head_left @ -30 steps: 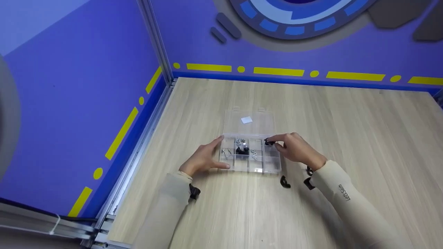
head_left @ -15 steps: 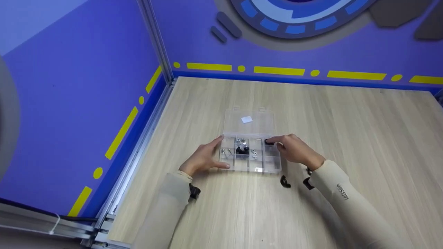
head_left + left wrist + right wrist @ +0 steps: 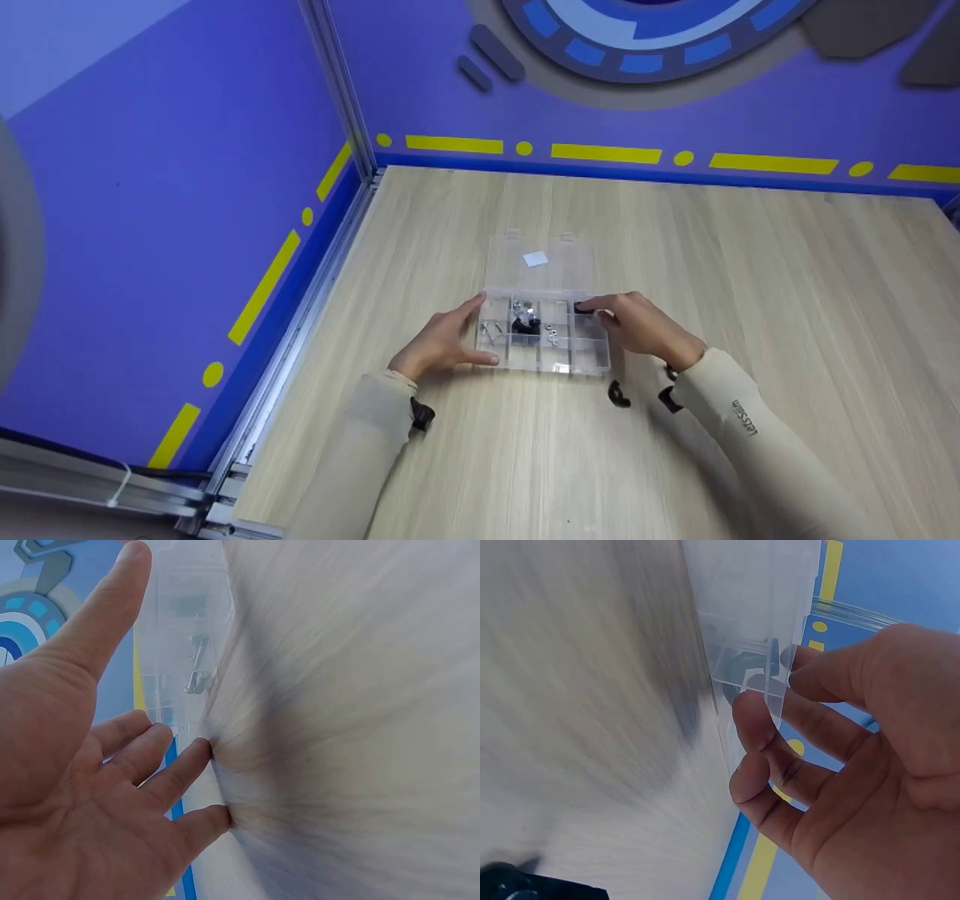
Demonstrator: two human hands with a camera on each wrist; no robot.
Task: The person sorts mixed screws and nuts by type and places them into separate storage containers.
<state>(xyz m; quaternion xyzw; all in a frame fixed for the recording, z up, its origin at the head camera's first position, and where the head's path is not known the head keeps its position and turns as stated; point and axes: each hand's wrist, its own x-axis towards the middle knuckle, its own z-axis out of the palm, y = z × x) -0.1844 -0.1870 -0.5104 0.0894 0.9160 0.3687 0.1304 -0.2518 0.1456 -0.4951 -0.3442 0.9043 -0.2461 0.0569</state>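
A clear plastic compartment box (image 3: 555, 369) lies on the table with its lid (image 3: 502, 262) folded back. My left hand (image 3: 439, 345) rests at its left side, thumb near the front corner and fingers spread along the side. At the back right compartment is my right hand (image 3: 645, 324), its index fingertip touching a small black part (image 3: 580, 307) inside, mostly hidden by the finger. In the right wrist view the other fingers (image 3: 754, 720) bend loosely outside the clear wall. Screws (image 3: 491, 328), nuts (image 3: 552, 334) and curved black parts (image 3: 526, 326) sit in other compartments.
A curved black piece (image 3: 619, 394) lies on the wooden table (image 3: 525, 465) in front of the box's right corner. Dark objects (image 3: 670, 399) show beside the right cuff. A white paper slip (image 3: 535, 259) lies at the lid. Blue walls stand behind and left.
The right hand pinched the black part at the compartment a second ago; now the part sits lower inside, with the index finger on it. The left hand has stayed in place.
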